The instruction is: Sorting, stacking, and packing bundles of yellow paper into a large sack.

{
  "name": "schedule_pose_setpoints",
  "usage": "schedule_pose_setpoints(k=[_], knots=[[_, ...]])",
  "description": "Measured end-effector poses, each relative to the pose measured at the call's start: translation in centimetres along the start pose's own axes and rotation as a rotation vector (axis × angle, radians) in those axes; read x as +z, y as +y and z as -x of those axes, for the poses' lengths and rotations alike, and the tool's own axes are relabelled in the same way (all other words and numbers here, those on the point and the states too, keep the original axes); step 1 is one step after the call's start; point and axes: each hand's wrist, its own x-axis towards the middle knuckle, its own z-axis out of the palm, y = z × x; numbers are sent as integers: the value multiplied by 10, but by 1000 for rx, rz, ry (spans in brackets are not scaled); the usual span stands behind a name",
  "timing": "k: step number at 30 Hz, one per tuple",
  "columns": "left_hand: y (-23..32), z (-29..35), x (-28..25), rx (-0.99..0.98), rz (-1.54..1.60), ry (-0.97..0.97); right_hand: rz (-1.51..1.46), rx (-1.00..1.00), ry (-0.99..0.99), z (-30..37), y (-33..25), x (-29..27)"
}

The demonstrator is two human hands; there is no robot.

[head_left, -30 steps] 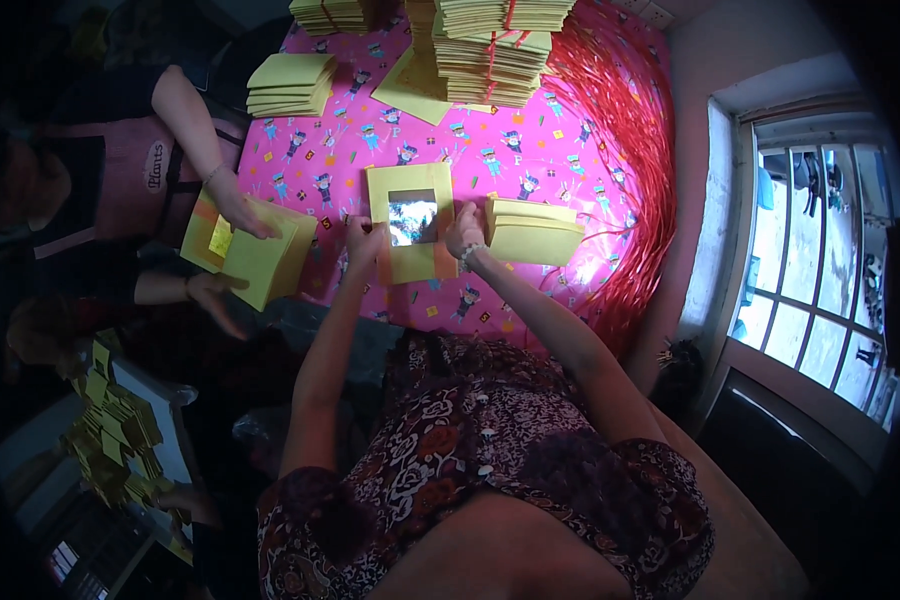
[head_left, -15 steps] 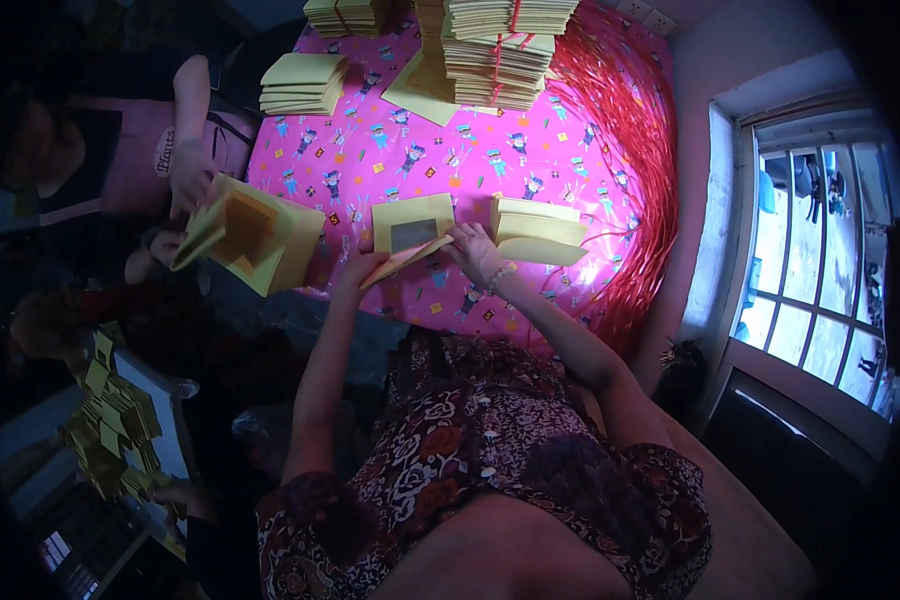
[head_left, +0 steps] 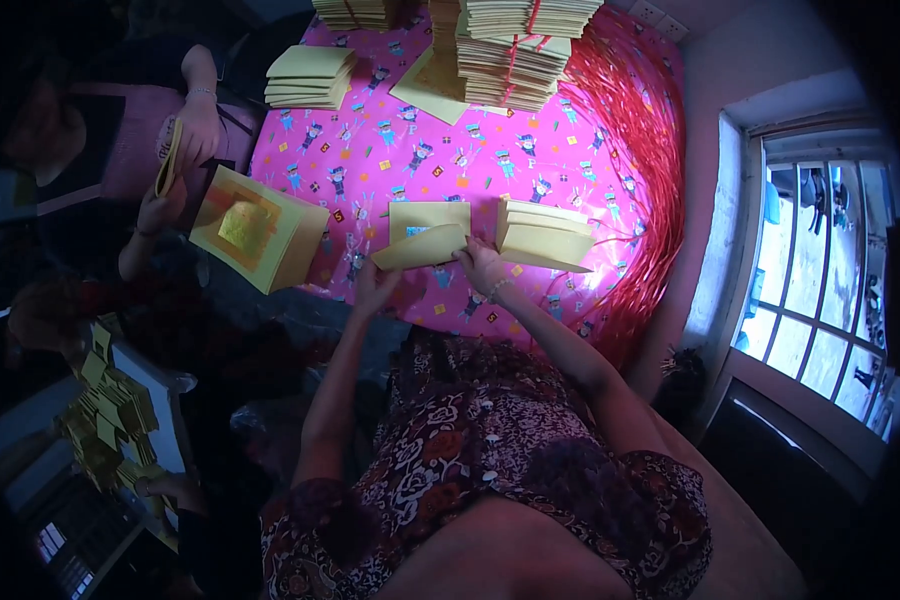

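Observation:
Between my two hands is a yellow paper sheet [head_left: 422,248], its broad face turned up and slightly slanted. My left hand [head_left: 374,284] pinches its lower left corner. At its right end, my right hand [head_left: 484,266] has its fingers closed on the edge. Just behind it, partly covered, lies another yellow sheet [head_left: 430,212] with a silvery square. A small pile of folded yellow papers [head_left: 544,238] rests right beside my right hand. Left of my hands sits a stack of yellow sheets [head_left: 292,215] with a gold square on top.
A co-worker at the left holds a folded yellow paper [head_left: 172,158]. On the pink patterned tablecloth [head_left: 470,160] stand a yellow paper pile [head_left: 310,78] and bundles tied in red [head_left: 515,65]. Red strings [head_left: 655,180] drape the right edge. Another table [head_left: 155,385] with papers is lower left.
The sheet in my hands has turned from a steep slant to show its broad face. The co-worker's hands have drawn back from the left stack with a folded paper, uncovering the gold square.

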Motion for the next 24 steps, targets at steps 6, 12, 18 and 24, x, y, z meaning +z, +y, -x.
schedule_pose_setpoints(k=[6, 12, 18, 24], knots=[[24, -33, 17, -134, -264, 177, 72, 145, 99, 0, -4, 8], [24, -50, 20, -182, -421, 135, 6, 259, 212, -4, -13, 15], [16, -58, 25, -93, -489, 170, 75, 315, 276, -10, 2, 30], [17, -60, 28, -156, -489, 175, 127, 344, 216, -11, -6, 23]])
